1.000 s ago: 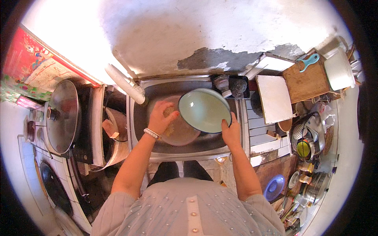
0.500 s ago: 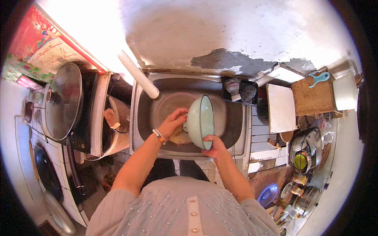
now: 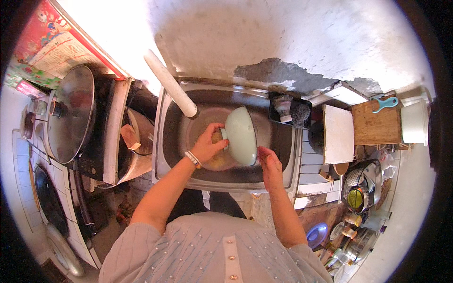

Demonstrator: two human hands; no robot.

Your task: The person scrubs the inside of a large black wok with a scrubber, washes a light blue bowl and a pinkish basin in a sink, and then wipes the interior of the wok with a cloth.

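A pale green enamel bowl (image 3: 241,134) with a dark rim is tipped on its side above the sink (image 3: 163,166), its rounded outside facing up and left. My left hand (image 3: 209,147) is closed around the bowl's foot ring, thumb and fingers on either side. At the lower right of the rim is my right hand (image 3: 271,170), its fingers stretched out and the tips at or just beside the edge. Below the bowl, a round pinkish basin (image 3: 192,134) with water and something yellowish in it stands in the sink, partly hidden by my left hand and the bowl.
A white pipe-like spout (image 3: 172,87) reaches over the sink from the back left. A black tray (image 3: 278,115) holding a brush and a scouring pad sits at the back right corner. Cutting boards (image 3: 376,123) lean at right; a lidded pan (image 3: 73,115) stands at left.
The bowl has turned so that more of its outside faces up. My right hand has shifted right, its fingers straightening from their grip on the rim. My left hand stays at the foot.
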